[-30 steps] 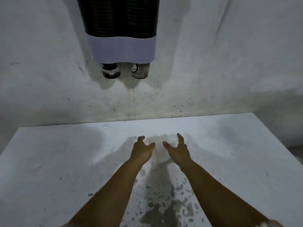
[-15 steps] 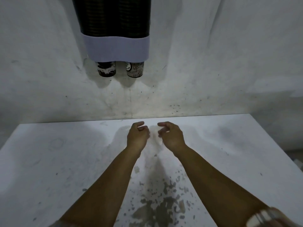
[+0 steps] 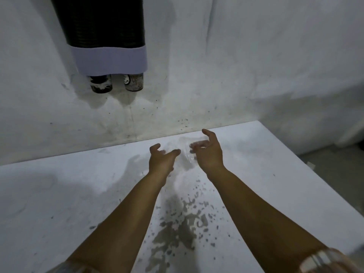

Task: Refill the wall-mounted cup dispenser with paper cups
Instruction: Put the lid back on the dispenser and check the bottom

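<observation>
The wall-mounted cup dispenser hangs at the upper left: two dark ribbed tubes with a pale lavender band at the bottom. A printed paper cup pokes out under the left tube and another cup under the right. Far below, over the white table, my left hand and my right hand face each other with fingers spread and loosely bent. A faint clear plastic film lies between them. My right fingertips are blurred at its edge. I cannot tell whether either hand grips it.
A dark grey splatter stain spreads on the table between my forearms. The white wall is scuffed and speckled below the dispenser. The table's right edge drops to a grey floor.
My hands were curled close together half a second ago; now both have spread apart and the fingers have opened. The view has shifted, with the dispenser now further left.
</observation>
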